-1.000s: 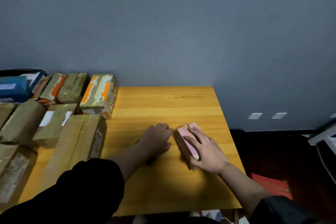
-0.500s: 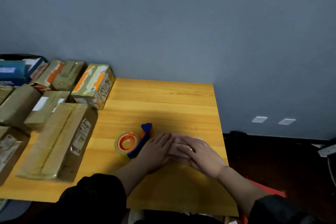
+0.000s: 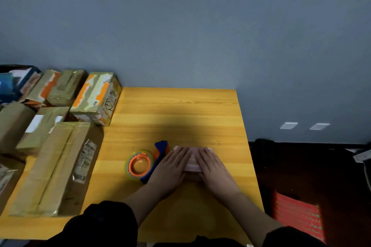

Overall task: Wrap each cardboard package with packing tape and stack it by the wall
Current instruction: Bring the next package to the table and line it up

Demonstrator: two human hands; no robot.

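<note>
A blue-grey wall (image 3: 180,26) stood behind a yellow wooden table (image 3: 176,118), with two white wall plates (image 3: 304,126) low on the right and a dark floor beneath them, where a red mat (image 3: 299,213) lay.

The left of the table was crowded with taped cardboard packages. The one nearest the wall corner, an orange-and-white box (image 3: 96,97), carried a small barcode sticker on top and dark handwritten marks on its end face, too blurred to read. In front of it lay a long brown box (image 3: 53,168) with a printed shipping label down its right side, its text illegible. A smaller brown box (image 3: 43,126) showed two white label patches, blank as far as could be told. At the far left edge a dark blue container (image 3: 14,82) held something blue and white that could not be made out.

The small pink package (image 3: 192,161) sat near the table's right front, just beside a tape dispenser (image 3: 148,163) with a blue handle and an orange core inside a clear roll. The left hand (image 3: 170,168) and right hand (image 3: 214,168) both lay flat on the package's top, fingers straight and pressing down, gripping nothing, their fingertips almost meeting at its far edge. The left hand's outer side was touching or just over the dispenser's handle; I could not tell which.
</note>
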